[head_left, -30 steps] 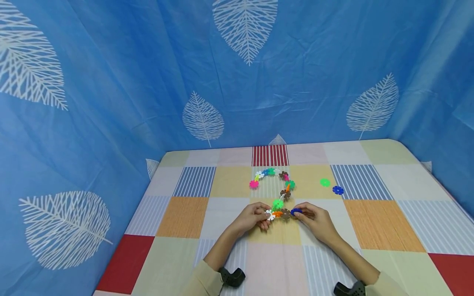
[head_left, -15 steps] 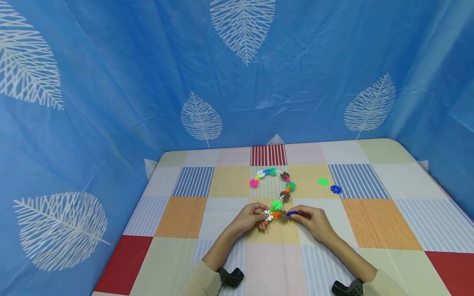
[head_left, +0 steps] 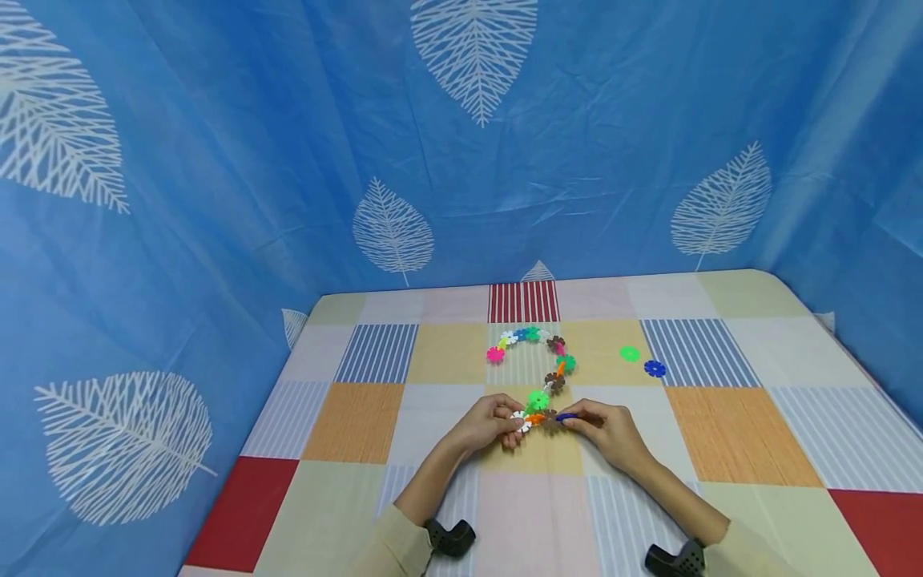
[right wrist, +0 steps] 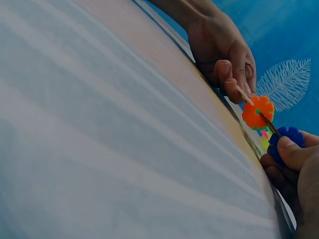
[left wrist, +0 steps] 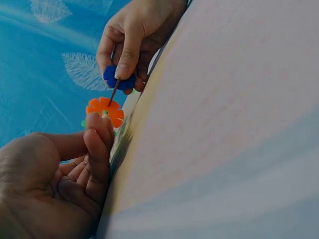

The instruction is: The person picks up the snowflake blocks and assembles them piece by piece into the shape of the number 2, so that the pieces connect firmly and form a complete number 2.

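My left hand (head_left: 492, 422) pinches a white flower-shaped linking disc (head_left: 520, 421) at the near end of a chain of such discs. An orange disc (left wrist: 105, 111) and a brown disc (head_left: 551, 422) follow it to the right, slotted edge to edge. Between thumb and fingers my right hand (head_left: 609, 433) pinches a dark blue disc (right wrist: 286, 145), which meets the brown disc's edge. From a bright green disc (head_left: 538, 401) just behind, the chain curves up and round to a pink disc (head_left: 495, 354) at its far end.
Two loose discs, a green one (head_left: 630, 354) and a blue one (head_left: 654, 369), lie to the right of the chain on the patchwork tablecloth (head_left: 534, 513). A blue leaf-patterned curtain (head_left: 562, 160) stands behind the table and along both sides.
My right hand has moved slightly left, bringing the blue disc in against the brown one and turning it more edge-on. The left hand keeps its pinch on the white disc.
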Demonstrator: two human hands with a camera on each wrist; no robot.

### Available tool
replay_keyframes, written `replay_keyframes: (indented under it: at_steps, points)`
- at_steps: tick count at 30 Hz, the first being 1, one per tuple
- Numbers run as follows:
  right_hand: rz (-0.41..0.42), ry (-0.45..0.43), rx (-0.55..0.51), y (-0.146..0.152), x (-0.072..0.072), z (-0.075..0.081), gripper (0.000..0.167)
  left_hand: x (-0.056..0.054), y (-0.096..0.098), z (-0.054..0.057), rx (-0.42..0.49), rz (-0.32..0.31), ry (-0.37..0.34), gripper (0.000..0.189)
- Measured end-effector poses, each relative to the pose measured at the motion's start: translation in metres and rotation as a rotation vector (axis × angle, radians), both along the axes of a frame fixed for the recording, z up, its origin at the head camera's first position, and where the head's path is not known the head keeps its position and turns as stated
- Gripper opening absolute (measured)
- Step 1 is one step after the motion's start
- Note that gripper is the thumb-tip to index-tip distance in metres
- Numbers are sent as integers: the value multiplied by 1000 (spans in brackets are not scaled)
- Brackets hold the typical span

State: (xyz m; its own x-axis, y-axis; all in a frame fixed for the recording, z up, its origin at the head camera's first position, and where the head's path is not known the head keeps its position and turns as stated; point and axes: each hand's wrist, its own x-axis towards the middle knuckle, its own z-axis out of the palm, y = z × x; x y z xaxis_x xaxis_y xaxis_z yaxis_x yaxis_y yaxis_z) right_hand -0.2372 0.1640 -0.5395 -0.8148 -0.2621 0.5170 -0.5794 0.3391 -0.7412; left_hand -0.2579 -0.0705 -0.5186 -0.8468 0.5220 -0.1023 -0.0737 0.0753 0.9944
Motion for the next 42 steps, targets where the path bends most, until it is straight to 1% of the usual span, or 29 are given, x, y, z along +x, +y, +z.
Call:
replay_keyframes:
  at_steps: [3, 6, 11, 13, 15, 20, 23, 27, 31, 34, 37, 42]
  points:
    - [-8, 3, 18, -1, 1, 3, 15, 1, 0, 2, -23, -15, 7, 22]
    - [-4, 29, 46, -2, 4, 10, 16, 2, 0, 2, -30, -16, 15, 22]
    - [68, 37, 78, -2, 11, 32, 15, 3, 2, 2, -53, -10, 0, 16]
    - [90, 34, 72, -1, 12, 34, 15, 4, 2, 2, -60, -8, -4, 14]
    - [90, 45, 67, 0, 10, 30, 15, 4, 2, 1, -64, -2, -6, 14]
    - [25, 101, 82, 4, -3, 6, 17, 3, 4, 0, -54, 49, 8, 17]
    - [-12, 139, 85, 7, -7, -1, 19, 3, 5, 0, -46, 78, 0, 17]
    - [-38, 179, 100, 10, -9, -1, 19, 3, 8, 1, -51, 98, -15, 16]
    - [-41, 199, 132, 10, -9, 1, 19, 3, 11, 3, -50, 105, -30, 17]
    - [-31, 187, 139, 9, -9, 2, 19, 2, 12, 4, -53, 106, -37, 16]
    - [-16, 163, 137, 9, -9, 2, 19, 0, 12, 1, -53, 98, -44, 15]
    - [15, 126, 144, 11, -8, 0, 17, 0, 11, -2, -84, 101, -27, 14]
